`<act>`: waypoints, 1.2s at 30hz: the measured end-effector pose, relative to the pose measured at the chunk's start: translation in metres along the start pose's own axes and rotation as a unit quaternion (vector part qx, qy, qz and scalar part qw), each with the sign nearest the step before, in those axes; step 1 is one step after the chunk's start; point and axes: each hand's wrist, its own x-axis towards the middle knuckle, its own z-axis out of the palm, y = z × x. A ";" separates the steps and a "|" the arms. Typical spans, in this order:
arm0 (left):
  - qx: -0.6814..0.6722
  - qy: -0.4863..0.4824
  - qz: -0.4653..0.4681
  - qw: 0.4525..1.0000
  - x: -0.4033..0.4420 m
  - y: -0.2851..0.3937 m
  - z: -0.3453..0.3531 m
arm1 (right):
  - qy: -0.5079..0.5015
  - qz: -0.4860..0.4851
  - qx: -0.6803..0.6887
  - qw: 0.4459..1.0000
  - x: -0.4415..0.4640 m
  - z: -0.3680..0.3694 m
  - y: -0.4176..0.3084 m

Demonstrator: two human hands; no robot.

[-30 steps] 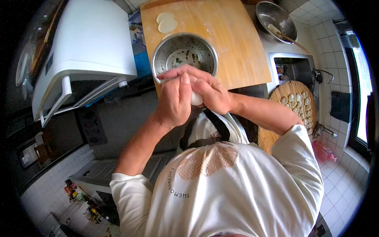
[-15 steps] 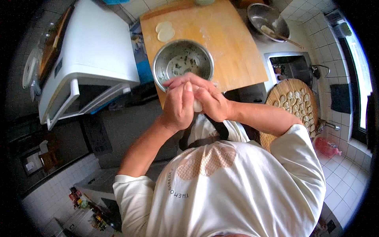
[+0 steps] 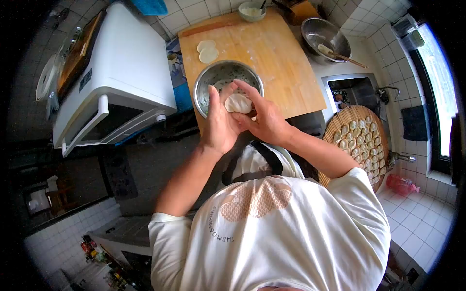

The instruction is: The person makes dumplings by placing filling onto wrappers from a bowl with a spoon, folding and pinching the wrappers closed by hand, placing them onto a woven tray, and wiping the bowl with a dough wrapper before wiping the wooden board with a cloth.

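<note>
A pale, folded dumpling (image 3: 238, 104) rests between my two hands, just over the near edge of a steel bowl (image 3: 198, 92). My left hand (image 3: 222, 121) is under and beside it, thumb and fingers spread. From the other side, my right hand (image 3: 264, 115) curls its fingers and thumb around the dumpling. Green bits cling to the inside of the bowl, whose lower part my hands cover. Two round dough wrappers (image 3: 208, 55) overlap on the wooden board (image 3: 286, 63) beyond the bowl.
To the right, a round wooden tray (image 3: 331, 127) carries several dumplings beside a sink (image 3: 357, 94). A large metal bowl (image 3: 323, 30) holds a wooden-handled utensil. One small bowl (image 3: 252, 12) stands at the board's far edge. On the left is a white appliance (image 3: 131, 53).
My hands have opened from being clasped together, and the dumpling between them is now visible. The whole view has shifted, showing more of the board's far side.
</note>
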 end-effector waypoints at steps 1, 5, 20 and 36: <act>0.000 0.001 -0.001 1.000 0.002 -0.002 -0.002 | 0.043 -0.059 -0.014 0.997 -0.001 0.002 0.004; -0.026 0.003 -0.001 1.000 0.003 -0.007 -0.003 | 0.015 -0.090 -0.019 0.996 -0.008 -0.011 0.005; 0.041 0.039 -0.017 0.998 0.017 -0.024 0.003 | 0.064 -0.104 0.087 0.989 -0.020 -0.021 0.026; 0.027 -0.067 -0.133 0.989 0.044 -0.043 0.007 | 0.014 -0.251 -0.184 0.950 -0.022 -0.052 0.030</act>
